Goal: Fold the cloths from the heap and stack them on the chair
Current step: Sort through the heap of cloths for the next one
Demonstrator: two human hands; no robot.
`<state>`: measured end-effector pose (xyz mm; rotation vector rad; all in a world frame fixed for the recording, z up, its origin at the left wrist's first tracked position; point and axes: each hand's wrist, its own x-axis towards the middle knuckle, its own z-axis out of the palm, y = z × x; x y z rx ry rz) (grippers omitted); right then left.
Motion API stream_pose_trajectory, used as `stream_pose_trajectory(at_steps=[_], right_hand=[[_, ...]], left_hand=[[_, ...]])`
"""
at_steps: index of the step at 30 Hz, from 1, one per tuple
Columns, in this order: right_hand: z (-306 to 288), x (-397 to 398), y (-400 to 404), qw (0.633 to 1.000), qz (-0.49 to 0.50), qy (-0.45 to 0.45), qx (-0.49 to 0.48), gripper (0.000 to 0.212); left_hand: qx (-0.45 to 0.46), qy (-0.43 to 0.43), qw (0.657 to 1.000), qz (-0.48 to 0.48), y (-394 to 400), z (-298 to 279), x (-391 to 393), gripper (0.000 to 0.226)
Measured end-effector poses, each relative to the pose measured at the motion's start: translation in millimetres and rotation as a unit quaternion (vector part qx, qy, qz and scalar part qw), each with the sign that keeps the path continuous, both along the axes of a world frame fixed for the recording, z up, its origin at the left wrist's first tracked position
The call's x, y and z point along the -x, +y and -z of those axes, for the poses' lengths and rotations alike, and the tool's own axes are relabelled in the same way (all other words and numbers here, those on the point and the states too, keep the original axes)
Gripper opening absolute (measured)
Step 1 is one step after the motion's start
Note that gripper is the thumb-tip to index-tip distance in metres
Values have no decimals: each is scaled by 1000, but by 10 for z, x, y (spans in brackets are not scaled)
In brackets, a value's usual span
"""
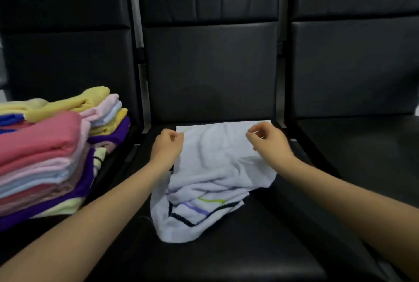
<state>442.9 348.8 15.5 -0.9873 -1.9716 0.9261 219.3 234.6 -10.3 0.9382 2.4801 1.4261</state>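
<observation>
A pale blue cloth [217,164] with green, purple and dark stripes lies on the seat of the middle black chair [226,247]. Its far edge is spread flat and its near part is bunched up. My left hand [166,143] is at the cloth's left edge near the far corner, fingers curled and pinching the edge. Over the cloth's right side near the far corner, my right hand [266,140] has its thumb and fingertips curled together on the fabric. A stack of folded cloths [45,157] in pink, yellow, purple and light blue sits on the left chair.
Three black padded chairs stand side by side. The right chair's seat [362,157] is bare. Metal frame bars [145,100] run between the chairs. The folded stack reaches close to the right edge of the left seat.
</observation>
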Motion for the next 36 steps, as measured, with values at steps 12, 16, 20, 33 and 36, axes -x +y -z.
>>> stream_pose_trajectory(at_steps=[12, 16, 20, 33, 36], right_hand=[[301, -517, -587, 939, -125, -301, -105, 39], [427, -390, -531, 964, -156, -192, -101, 42], [464, -216, -487, 939, -227, -225, -124, 31], [252, -304, -461, 973, -224, -46, 21, 20], [3, -480, -463, 977, -108, 139, 123, 23]], left_hand=[[146, 2, 966, 211, -987, 76, -168, 45], [155, 47, 952, 260, -1087, 149, -71, 43], [178, 125, 920, 327, -1033, 167, -68, 52], [-125, -156, 973, 112, -925, 173, -248, 17], [-218, -265, 932, 119, -1026, -3, -287, 27]])
